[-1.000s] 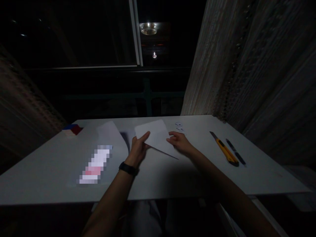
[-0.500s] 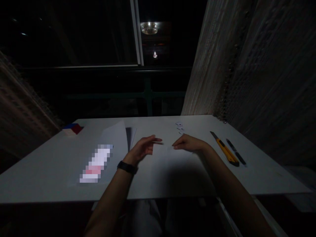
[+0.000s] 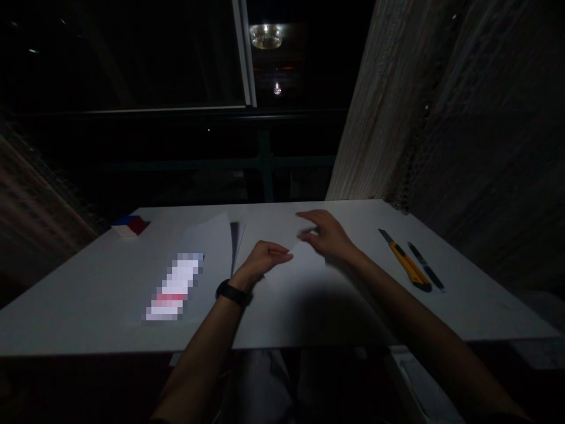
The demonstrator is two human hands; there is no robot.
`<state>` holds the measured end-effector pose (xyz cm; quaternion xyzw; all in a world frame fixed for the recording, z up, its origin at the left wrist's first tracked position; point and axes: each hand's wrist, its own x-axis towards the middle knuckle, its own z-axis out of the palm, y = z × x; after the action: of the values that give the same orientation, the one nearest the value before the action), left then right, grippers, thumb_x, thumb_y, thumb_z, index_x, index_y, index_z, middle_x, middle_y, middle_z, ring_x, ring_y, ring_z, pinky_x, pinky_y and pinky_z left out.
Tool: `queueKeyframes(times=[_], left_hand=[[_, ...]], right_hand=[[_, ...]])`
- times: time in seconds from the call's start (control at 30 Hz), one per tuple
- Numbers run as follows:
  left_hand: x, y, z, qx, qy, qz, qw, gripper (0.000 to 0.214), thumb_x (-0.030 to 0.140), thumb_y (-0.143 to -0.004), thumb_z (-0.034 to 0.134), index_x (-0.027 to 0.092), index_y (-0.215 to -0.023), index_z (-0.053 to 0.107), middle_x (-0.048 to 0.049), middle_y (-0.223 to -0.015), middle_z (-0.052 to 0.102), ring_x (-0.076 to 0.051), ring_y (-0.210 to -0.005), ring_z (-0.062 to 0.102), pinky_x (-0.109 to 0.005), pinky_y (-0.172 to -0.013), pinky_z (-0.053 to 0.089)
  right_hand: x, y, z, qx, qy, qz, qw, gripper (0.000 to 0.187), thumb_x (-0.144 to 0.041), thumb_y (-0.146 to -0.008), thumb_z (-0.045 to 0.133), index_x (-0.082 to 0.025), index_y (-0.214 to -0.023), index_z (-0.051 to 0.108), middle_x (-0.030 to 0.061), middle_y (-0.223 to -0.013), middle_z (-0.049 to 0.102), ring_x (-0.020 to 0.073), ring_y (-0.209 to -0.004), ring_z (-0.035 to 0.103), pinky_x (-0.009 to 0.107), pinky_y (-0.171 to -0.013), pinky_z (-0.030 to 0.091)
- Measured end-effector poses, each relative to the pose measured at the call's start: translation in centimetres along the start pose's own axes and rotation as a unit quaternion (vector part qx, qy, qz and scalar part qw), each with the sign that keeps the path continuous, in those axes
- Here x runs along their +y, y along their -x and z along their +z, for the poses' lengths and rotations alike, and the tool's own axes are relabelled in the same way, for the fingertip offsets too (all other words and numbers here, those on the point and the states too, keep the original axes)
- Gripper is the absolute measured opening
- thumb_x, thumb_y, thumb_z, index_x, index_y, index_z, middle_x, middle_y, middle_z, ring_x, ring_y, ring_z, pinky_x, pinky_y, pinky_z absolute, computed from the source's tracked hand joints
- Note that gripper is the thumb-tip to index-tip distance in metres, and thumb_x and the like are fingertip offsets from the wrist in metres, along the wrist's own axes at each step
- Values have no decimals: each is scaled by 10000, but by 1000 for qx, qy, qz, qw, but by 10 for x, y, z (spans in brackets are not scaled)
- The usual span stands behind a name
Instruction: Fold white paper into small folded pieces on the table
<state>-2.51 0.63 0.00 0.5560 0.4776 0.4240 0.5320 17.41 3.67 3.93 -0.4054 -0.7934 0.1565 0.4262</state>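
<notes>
A white sheet of paper (image 3: pixel 295 270) lies on the white table (image 3: pixel 335 306) in front of me. My left hand (image 3: pixel 260 263), with a dark watch on its wrist, pinches the sheet's near left edge, fingers closed. My right hand (image 3: pixel 324 234) grips the far right corner of the same sheet and lifts it a little, fingers curled. The room is dark and the paper's edges are faint.
A stack of white sheets (image 3: pixel 212 241) lies left of my hands, with a blurred-out patch (image 3: pixel 174 287) on it. A red and blue block (image 3: pixel 129 225) sits at the far left. A yellow utility knife (image 3: pixel 406 267) and a dark pen (image 3: pixel 424 265) lie at right. A curtain hangs at right.
The folded paper I held up a second ago came down flat on the table. My right hand has since moved farther away and lifted the sheet's far corner.
</notes>
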Motion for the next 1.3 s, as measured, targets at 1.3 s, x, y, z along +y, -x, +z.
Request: queueKeyframes(times=[1.3], left_hand=[[5,1,-4,12,145,17,989,435,256,-626,724,87,-1021,656,-111,-832,698,-170,-696,623,-273,-641,461]], right_hand=[[31,31,4,-72,-475,307,821,342,-176,-573,737,-138,-906,670,33,-671,656,142,-594,602,278,-577,490]])
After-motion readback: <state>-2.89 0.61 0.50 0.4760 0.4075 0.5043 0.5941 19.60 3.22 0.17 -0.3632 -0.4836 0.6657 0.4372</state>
